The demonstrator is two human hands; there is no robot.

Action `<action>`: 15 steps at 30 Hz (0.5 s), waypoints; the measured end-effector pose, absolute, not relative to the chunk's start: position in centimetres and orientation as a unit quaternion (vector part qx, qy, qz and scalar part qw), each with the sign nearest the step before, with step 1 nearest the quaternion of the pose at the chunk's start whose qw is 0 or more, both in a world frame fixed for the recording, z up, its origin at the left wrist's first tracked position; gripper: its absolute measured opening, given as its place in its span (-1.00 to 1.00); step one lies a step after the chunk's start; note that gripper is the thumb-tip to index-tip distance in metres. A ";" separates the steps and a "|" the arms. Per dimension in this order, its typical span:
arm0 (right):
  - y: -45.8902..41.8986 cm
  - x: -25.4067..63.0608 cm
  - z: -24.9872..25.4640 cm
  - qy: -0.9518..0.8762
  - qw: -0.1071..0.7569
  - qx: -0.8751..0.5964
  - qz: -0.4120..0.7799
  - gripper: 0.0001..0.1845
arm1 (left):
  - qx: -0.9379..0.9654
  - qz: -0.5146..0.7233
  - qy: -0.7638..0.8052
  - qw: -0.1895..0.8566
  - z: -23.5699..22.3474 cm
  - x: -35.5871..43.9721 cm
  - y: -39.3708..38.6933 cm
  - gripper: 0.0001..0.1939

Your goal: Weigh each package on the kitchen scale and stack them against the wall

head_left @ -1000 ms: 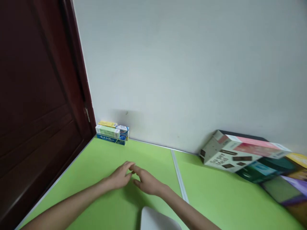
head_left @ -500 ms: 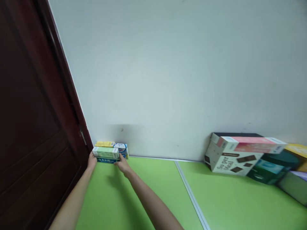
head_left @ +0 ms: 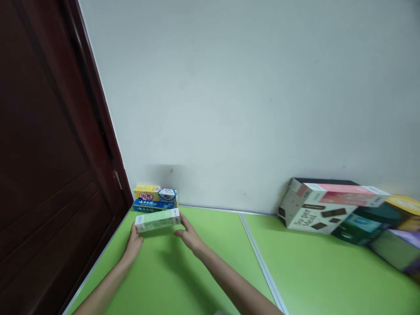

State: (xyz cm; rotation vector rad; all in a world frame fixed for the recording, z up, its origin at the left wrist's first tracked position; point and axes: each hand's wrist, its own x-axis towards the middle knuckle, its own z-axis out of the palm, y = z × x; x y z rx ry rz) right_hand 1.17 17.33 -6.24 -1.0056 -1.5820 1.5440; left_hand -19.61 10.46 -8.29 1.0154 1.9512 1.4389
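Green tabletop (head_left: 315,267) running up to the pale wall (head_left: 229,109), and over at the far left corner the stack of boxes (head_left: 168,195) has just lost a piece, baring the lettered top of the blue carton (head_left: 149,205) in front of the yellow box (head_left: 144,192)! Out comes that long pale-green-and-white carton (head_left: 157,221), tilted, just in front of its neighbours and apparently raised, so it looks free of the pile, held lengthwise between left hand (head_left: 133,242) and right hand (head_left: 191,236), one at each end.

White box (head_left: 313,217): "Super Meal" | yellow box (head_left: 147,191), blue box (head_left: 152,205): Chinese characters, unclear | green box (head_left: 158,221): print illegible
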 end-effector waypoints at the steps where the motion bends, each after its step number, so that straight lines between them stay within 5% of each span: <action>1: 16.0 3.0 -6.1 -0.607 0.336 -0.391 0.605 -0.16 | 0.366 0.526 0.708 0.296 -8.2 -18.2 8.8 -0.19; 7: 6.2 15.0 -5.0 -0.607 0.317 -0.448 0.576 -0.13 | 0.350 0.436 0.668 0.491 -8.4 -9.8 -1.9 -0.10; 15: -6.2 24.0 -8.0 -0.543 0.355 -0.544 0.533 -0.18 | 0.418 0.345 0.657 0.525 -13.7 -3.1 -5.7 -0.15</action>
